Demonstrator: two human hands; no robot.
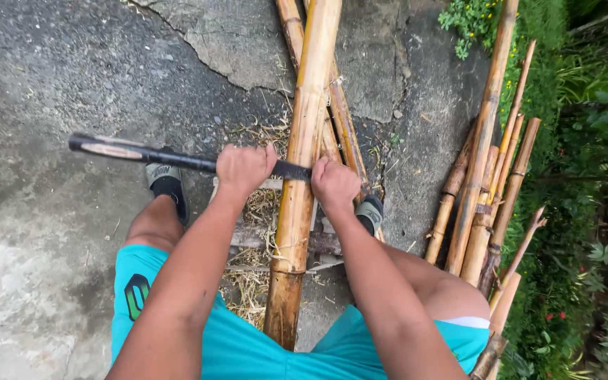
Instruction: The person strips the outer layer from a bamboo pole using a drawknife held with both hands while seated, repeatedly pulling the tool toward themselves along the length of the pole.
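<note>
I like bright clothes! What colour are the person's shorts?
Turquoise shorts, with a small green and black patch on one leg; the head view shows them best.

Cracked grey concrete floor served as the reference. Bundle of thinner bamboo poles lay on its right edge, leaning toward the green plants beyond. Dry straw and shavings were scattered mid-floor, over a weathered wooden crosspiece. More bamboo stalks ran up the floor toward the top. Two dark shoes stood on the concrete, the other shoe further right. Teal shorts showed at the floor's bottom edge.
</note>
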